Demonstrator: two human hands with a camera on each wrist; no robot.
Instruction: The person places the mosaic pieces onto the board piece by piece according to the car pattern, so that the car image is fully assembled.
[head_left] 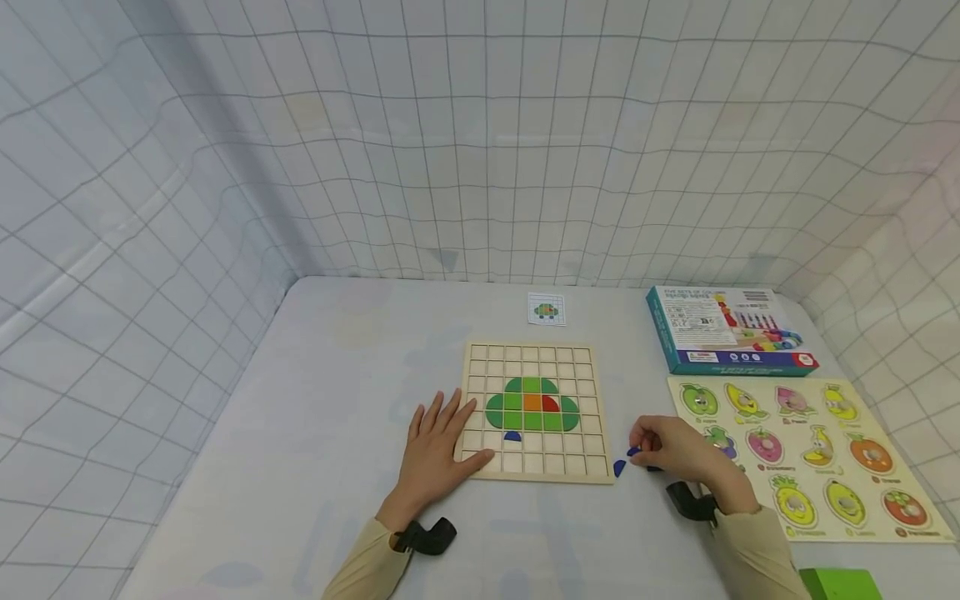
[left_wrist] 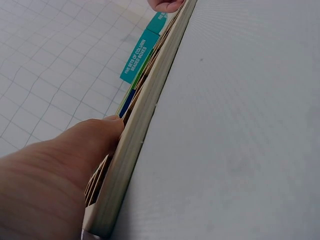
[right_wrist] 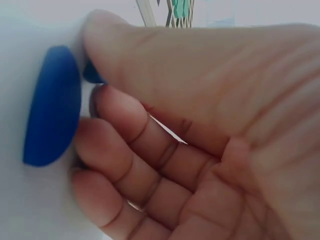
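Observation:
A wooden grid board [head_left: 532, 462] bears a shape of green, orange and red tiles, with a blue half-round piece [head_left: 512, 436] below the green ones. My left hand [head_left: 435, 454] rests on its left edge, fingers spread; in the left wrist view the thumb [left_wrist: 95, 137] lies over the frame. Right of the board, my right hand [head_left: 678, 450] pinches a small blue piece [head_left: 633, 451] between thumb and curled fingers, mostly hidden in the right wrist view. Another blue half-round piece [head_left: 619, 468] lies by the board's corner. A blue piece [right_wrist: 54, 107] lies close to the right fingertips.
Behind the board lies a small pattern card [head_left: 547, 309]. A boxed set [head_left: 731, 331] stands at the back right, with a fruit puzzle board [head_left: 810, 454] in front of it, partly under the right arm. A green block [head_left: 840, 583] sits at the front right.

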